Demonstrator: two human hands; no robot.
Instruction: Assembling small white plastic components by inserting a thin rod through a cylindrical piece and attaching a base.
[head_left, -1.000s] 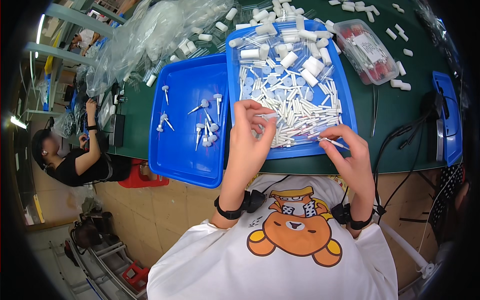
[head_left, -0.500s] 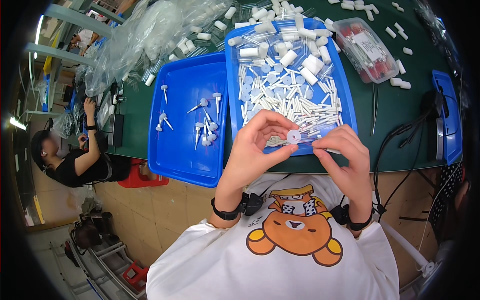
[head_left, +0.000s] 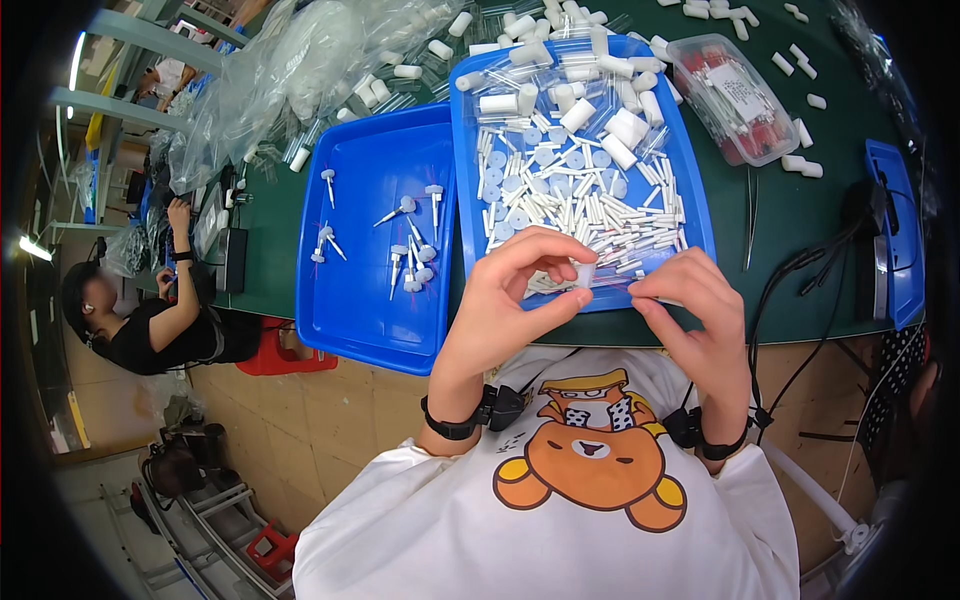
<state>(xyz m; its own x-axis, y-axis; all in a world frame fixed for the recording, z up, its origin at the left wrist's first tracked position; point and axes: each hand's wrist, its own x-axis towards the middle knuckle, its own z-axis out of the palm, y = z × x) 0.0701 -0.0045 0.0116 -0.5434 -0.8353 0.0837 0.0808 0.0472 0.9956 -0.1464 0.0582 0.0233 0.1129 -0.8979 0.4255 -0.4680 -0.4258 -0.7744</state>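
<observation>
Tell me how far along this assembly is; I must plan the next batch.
Done: about a dozen assembled pins lie in the left blue tray. In hand: the left hand pinches a small white piece, right hand meeting it. Left: the right blue tray holds many loose white parts.

workshop | blue trays (head_left: 372,300) of small white parts (head_left: 590,195) | green workbench (head_left: 800,215)

Glossy blue plastic trays (head_left: 372,300) (smooth), matt white plastic parts (head_left: 580,200), crinkled clear film (head_left: 300,70)
</observation>
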